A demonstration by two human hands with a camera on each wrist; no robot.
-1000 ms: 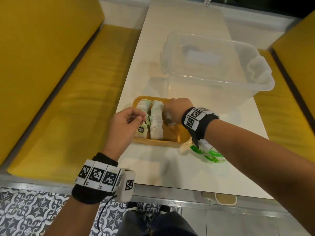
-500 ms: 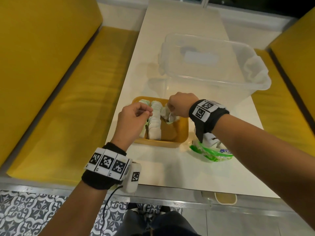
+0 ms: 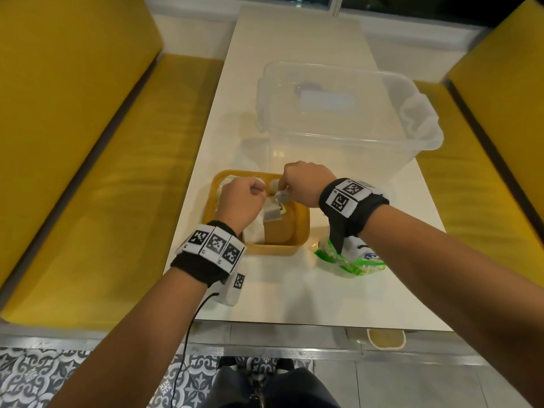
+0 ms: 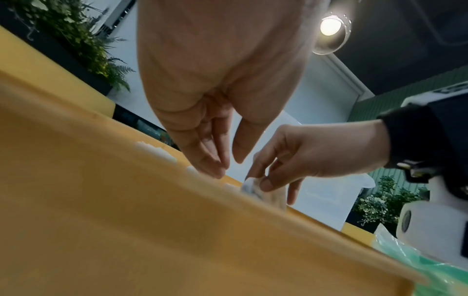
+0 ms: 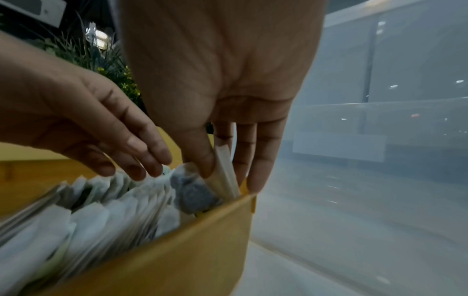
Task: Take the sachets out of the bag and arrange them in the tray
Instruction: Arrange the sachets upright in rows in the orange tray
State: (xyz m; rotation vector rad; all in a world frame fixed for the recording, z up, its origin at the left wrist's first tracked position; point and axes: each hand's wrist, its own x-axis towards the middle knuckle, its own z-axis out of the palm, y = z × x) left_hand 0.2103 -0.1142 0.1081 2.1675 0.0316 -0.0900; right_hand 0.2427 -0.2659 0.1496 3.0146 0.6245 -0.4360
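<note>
A yellow tray (image 3: 303,228) holds rows of white sachets (image 5: 101,210) standing on edge. My right hand (image 3: 281,192) pinches one sachet (image 5: 225,170) between thumb and fingers over the tray's far side; the same sachet (image 3: 272,214) hangs down into the tray. My left hand (image 3: 262,193) reaches over the left rows. Its straight fingers (image 5: 142,168) touch the sachet tops and hold nothing. The green and clear bag (image 3: 347,259) lies on the table right of the tray, partly hidden under my right wrist.
A large clear plastic bin (image 3: 338,119) stands just behind the tray, close to my right hand. Yellow benches (image 3: 117,172) flank the white table (image 3: 294,290). The table's near edge lies just below the tray and the bag.
My left hand let go of the small tag it pinched and moved right over the rows. My right hand rose from the tray floor with a sachet pinched in its fingers.
</note>
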